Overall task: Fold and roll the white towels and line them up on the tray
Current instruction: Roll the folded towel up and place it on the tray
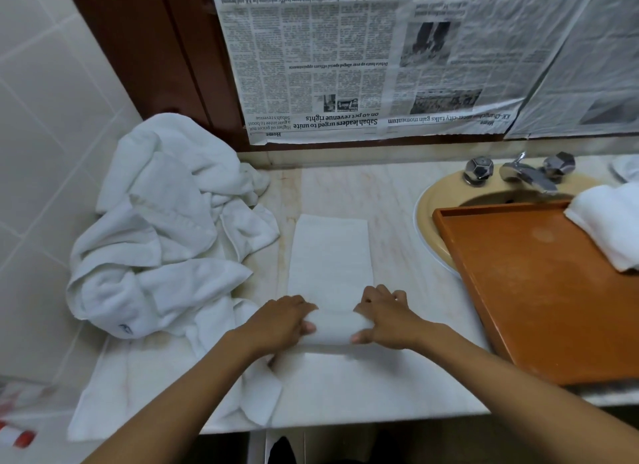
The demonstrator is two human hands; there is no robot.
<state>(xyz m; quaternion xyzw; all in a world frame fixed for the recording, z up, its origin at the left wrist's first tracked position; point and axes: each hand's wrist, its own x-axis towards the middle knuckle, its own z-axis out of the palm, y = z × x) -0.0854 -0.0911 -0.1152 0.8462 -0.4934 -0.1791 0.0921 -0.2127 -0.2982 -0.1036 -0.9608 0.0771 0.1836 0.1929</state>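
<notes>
A white towel (330, 256), folded into a long narrow strip, lies flat on the marble counter (394, 201). Its near end is rolled into a short cylinder. My left hand (283, 320) grips the roll's left end with curled fingers. On the roll's right end sits my right hand (387, 320), fingers curled over the top. An orange-brown tray (529, 290) rests to the right, partly over the sink. One rolled white towel (608, 225) lies at the tray's far right corner.
A heap of crumpled white towels (166, 235) fills the counter's left side, with one hanging over the front edge. A beige sink (428, 204) with chrome taps (522, 173) sits behind the tray. Newspaper (380, 59) covers the wall behind. Tiled wall on the left.
</notes>
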